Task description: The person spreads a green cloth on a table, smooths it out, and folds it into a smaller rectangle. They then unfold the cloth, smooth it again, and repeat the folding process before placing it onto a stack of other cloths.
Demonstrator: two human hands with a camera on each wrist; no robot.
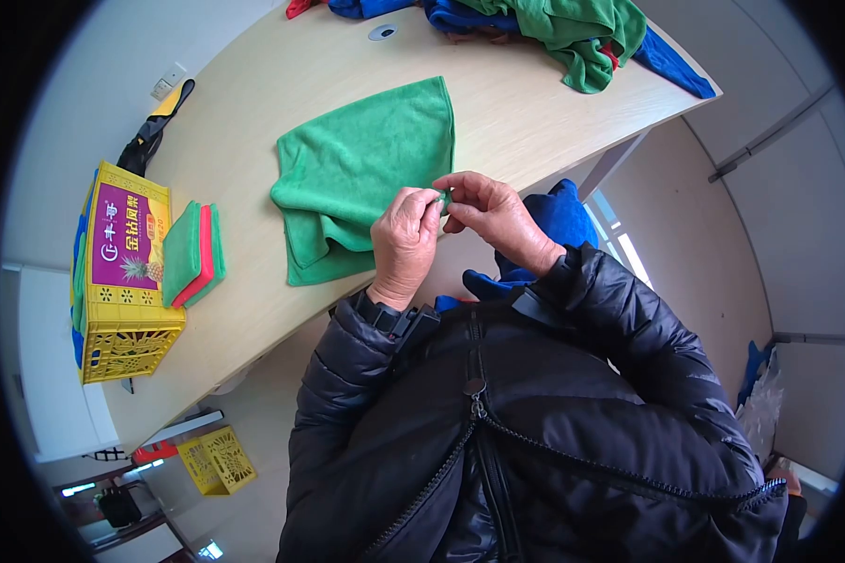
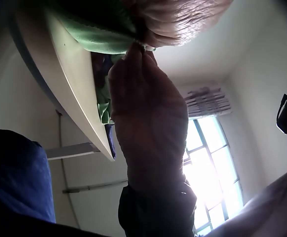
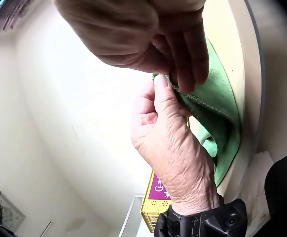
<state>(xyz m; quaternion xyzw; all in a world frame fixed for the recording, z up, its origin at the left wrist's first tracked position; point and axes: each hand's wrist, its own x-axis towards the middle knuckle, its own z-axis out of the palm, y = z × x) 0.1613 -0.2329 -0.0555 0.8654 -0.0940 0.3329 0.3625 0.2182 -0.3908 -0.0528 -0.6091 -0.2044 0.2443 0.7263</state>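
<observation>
A green cloth [image 1: 366, 159] with a stitched edge lies spread on the table, its near corner lifted over the table's front edge. My left hand [image 1: 406, 236] pinches that corner between thumb and forefinger. My right hand [image 1: 499, 218] meets it there, its thumb and forefinger pinching the same corner. In the right wrist view, the left thumb lies along the hem of the green cloth [image 3: 215, 106], and the right hand [image 3: 133, 34] comes over it from above. The bit of cloth between the fingertips is mostly hidden.
A yellow crate [image 1: 131, 319] with a purple pineapple label stands at the table's left. Beside it is a stack of folded green and red cloths [image 1: 195, 253]. Heaped green, blue and red cloths [image 1: 573, 33] lie along the far edge. Blue cloth [image 1: 559, 220] hangs below the table at right.
</observation>
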